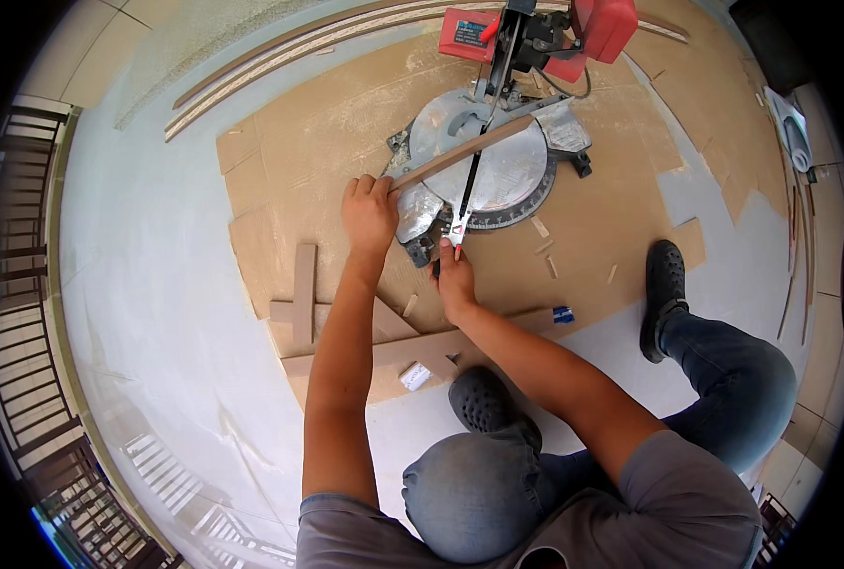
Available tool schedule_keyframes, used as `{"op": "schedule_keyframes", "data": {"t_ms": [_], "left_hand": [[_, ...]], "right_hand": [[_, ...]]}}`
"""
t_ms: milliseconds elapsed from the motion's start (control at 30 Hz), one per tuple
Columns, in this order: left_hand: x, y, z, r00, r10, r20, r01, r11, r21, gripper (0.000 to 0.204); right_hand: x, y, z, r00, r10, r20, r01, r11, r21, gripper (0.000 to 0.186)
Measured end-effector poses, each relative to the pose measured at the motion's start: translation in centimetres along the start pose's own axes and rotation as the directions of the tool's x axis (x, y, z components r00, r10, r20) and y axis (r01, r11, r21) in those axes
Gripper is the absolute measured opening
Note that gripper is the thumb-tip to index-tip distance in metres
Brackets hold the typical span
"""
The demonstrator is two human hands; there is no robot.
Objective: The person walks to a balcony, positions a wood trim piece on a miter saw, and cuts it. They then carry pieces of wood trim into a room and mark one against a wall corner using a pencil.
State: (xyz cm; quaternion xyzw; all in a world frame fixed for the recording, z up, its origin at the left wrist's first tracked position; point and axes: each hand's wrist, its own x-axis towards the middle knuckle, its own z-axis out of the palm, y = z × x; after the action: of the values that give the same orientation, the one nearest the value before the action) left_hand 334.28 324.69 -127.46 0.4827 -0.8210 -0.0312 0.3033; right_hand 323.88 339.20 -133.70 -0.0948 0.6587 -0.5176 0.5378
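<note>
A miter saw with a round silver table and a red motor housing stands on the floor at the upper middle. Across its table lies a long brown wooden strip. My left hand is closed around the strip's left end, just beyond the table's edge. At the saw's front, my right hand grips the black handle below the slotted metal arm. The fingers there are partly hidden. The saw head is raised at the back, with its blade away from the strip.
Cardboard sheets cover the floor under the saw. Near my feet lie brown boards, a short piece and small offcuts. Long strips lie behind. A dark railing runs along the left. My shoes flank the work area.
</note>
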Motion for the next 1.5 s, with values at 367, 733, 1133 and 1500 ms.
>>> {"op": "schedule_keyframes", "data": {"t_ms": [367,733,1133,1500], "left_hand": [[0.7,-0.5,-1.0,0.995,0.015,0.098,-0.015,1.000,0.003,0.019],[1.3,-1.1,-1.2,0.970,0.093,0.225,-0.093,0.996,-0.012,0.024],[3.1,-0.4,0.3,0.930,0.219,0.297,-0.213,0.976,-0.052,0.019],[3.0,-0.5,0.0,0.933,0.193,0.304,-0.172,0.981,-0.095,0.021]], "right_hand": [[0.5,-9.6,-12.4,0.993,0.077,0.087,-0.053,0.966,-0.254,0.050],[-0.1,-40.5,-18.0,0.688,-0.725,-0.035,0.684,0.664,-0.303,0.040],[2.1,-54.0,-8.0,0.628,-0.750,0.208,0.565,0.255,-0.785,0.056],[1.1,-5.4,-10.8,0.903,-0.026,0.429,0.179,0.931,-0.319,0.040]]}}
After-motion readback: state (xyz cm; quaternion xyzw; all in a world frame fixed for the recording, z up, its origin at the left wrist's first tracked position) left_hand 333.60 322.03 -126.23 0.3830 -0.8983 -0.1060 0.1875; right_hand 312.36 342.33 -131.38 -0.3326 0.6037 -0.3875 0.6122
